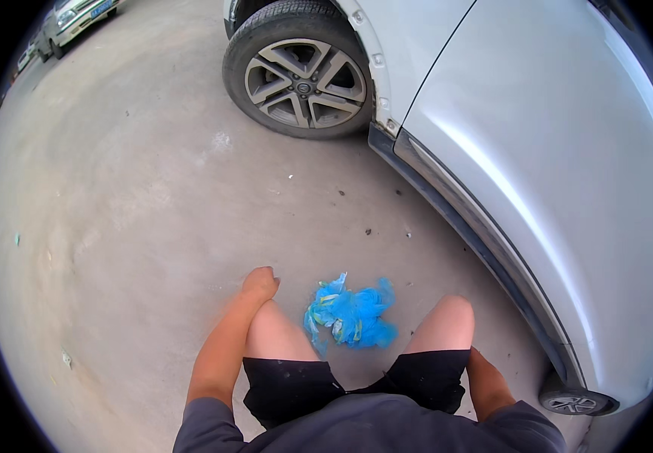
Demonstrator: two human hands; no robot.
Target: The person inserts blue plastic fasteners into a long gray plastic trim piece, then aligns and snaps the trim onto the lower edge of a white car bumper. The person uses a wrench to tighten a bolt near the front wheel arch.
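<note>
My left hand (261,282) rests at my bent left knee, with its fingers curving down out of sight, so their grip is hidden. Only the forearm (486,383) of my right arm shows, beside my right thigh; the hand itself is out of sight behind the leg. On the ground between my knees lies a crumpled blue mesh bundle (356,313) with yellowish and white bits in it. Neither visible arm touches the bundle.
A silvery-white car (538,174) stands close on my right, its front wheel (304,87) ahead and its rear wheel (577,402) at lower right. The wheel arch lacks its trim. Another car (77,21) is parked far left. Small debris dots the concrete ground (145,226).
</note>
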